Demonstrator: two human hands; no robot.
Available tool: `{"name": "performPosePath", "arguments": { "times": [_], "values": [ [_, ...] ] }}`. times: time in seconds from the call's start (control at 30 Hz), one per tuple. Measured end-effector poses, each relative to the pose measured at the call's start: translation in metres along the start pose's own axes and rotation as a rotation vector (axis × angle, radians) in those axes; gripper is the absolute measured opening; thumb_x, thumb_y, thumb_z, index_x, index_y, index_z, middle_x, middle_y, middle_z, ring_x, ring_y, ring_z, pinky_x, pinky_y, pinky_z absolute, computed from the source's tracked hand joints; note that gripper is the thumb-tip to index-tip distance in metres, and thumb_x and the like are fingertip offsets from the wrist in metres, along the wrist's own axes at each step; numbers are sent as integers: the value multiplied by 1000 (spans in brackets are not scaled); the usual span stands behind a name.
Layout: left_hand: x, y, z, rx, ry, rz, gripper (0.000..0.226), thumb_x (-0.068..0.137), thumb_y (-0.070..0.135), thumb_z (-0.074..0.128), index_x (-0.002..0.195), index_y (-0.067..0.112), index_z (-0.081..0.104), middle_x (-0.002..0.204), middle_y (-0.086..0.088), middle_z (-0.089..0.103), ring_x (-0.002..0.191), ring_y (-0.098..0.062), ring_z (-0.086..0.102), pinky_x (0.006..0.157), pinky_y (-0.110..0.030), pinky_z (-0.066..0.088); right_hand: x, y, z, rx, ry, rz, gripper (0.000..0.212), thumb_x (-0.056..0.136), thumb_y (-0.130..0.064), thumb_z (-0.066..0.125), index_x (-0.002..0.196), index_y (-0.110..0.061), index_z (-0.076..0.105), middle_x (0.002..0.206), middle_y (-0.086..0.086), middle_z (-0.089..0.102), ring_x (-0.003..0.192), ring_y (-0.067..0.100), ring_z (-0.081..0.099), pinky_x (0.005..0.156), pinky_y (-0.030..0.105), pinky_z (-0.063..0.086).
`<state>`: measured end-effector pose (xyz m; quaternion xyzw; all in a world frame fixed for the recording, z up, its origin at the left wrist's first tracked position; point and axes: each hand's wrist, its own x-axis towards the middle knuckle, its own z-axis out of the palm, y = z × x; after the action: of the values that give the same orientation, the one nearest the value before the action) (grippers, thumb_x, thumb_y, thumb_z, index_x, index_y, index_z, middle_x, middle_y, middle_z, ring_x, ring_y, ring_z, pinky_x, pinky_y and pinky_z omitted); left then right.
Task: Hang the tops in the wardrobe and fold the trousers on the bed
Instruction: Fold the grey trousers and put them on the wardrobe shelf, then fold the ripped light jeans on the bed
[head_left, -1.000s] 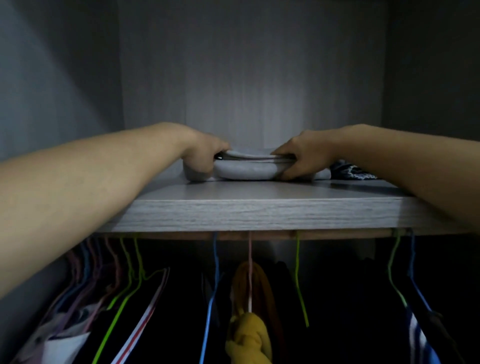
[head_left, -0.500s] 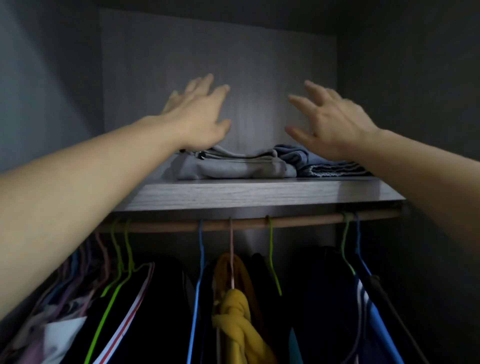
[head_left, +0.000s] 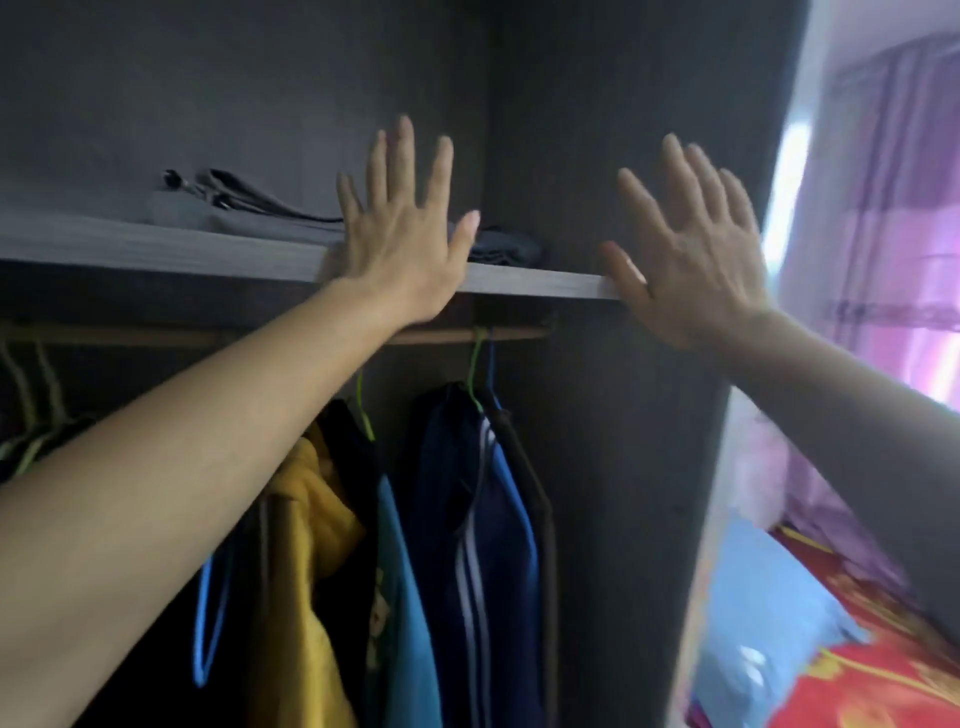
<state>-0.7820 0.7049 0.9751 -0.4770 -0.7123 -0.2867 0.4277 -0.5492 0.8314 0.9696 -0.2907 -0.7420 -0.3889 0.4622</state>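
Observation:
Folded grey trousers (head_left: 249, 213) lie on the wardrobe's upper shelf (head_left: 156, 247), with a darker folded garment (head_left: 501, 247) to their right. My left hand (head_left: 402, 234) is raised in front of the shelf edge, fingers spread, holding nothing. My right hand (head_left: 691, 244) is also up with fingers apart and empty, in front of the wardrobe's right side panel (head_left: 623, 415). Below the shelf, tops hang from the wooden rail (head_left: 457, 335): a yellow top (head_left: 306, 545), a light blue one (head_left: 405, 597) and a navy jacket with white stripes (head_left: 483, 519).
Green hangers (head_left: 31, 410) hang at the far left of the rail. To the right of the wardrobe are purple curtains (head_left: 883, 234) and a bed with a blue pillow (head_left: 769, 613) and a red patterned cover (head_left: 872, 686).
Both hands let go of the folded trousers on the shelf and pulled back, fingers opening. The view has swung right, bringing the bed and curtains into sight.

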Motion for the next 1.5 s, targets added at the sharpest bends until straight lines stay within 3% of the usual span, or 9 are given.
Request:
{"name": "performPosePath", "arguments": {
  "times": [0.23, 0.43, 0.67, 0.87, 1.17, 1.5],
  "values": [
    [-88, 174, 11, -233, 90, 164, 65, 102, 52, 21, 156, 17, 17, 162, -19, 8, 150, -37, 7, 116, -62, 12, -161, 122, -77, -157, -183, 120, 65, 102, -56, 28, 157, -23, 20, 165, 17, 9, 151, 36, 12, 122, 53, 14],
    [-206, 408, 15, -493, -127, 197, 66, 101, 52, 20, 157, 19, 9, 164, -15, -1, 151, -33, 1, 117, -61, 10, -358, 279, -185, -353, -514, 137, 74, 100, -58, 32, 159, -21, 8, 165, 20, -1, 152, 35, 5, 123, 54, 10],
    [-296, 643, -19, -692, -275, 481, 68, 100, 56, 15, 157, 22, -2, 164, -13, -9, 151, -33, -6, 116, -65, 4, -519, 398, -322, -530, -658, 376, 80, 98, -60, 36, 159, -19, 4, 165, 18, -1, 152, 36, 4, 121, 53, 6],
    [-365, 782, -33, -778, -283, 783, 71, 100, 59, 18, 157, 22, 0, 163, -12, -13, 150, -32, -11, 114, -69, 8, -624, 471, -399, -617, -704, 597, 87, 95, -54, 45, 159, -16, 0, 165, 20, 0, 151, 39, 9, 119, 56, 13],
    [-402, 978, 35, -761, -458, 923, 75, 96, 65, 13, 155, 26, -11, 159, -9, -28, 149, -33, -17, 113, -71, 7, -729, 602, -420, -743, -848, 811, 87, 95, -47, 52, 159, -13, 3, 163, 24, -1, 150, 42, 10, 120, 56, 10],
    [-375, 1183, 115, -805, -602, 969, 74, 97, 63, 18, 155, 27, -10, 160, -9, -26, 149, -32, -16, 113, -69, 9, -786, 786, -374, -763, -893, 989, 85, 96, -48, 49, 159, -16, 2, 164, 21, -3, 151, 38, 6, 122, 52, 11]
  ]
}}
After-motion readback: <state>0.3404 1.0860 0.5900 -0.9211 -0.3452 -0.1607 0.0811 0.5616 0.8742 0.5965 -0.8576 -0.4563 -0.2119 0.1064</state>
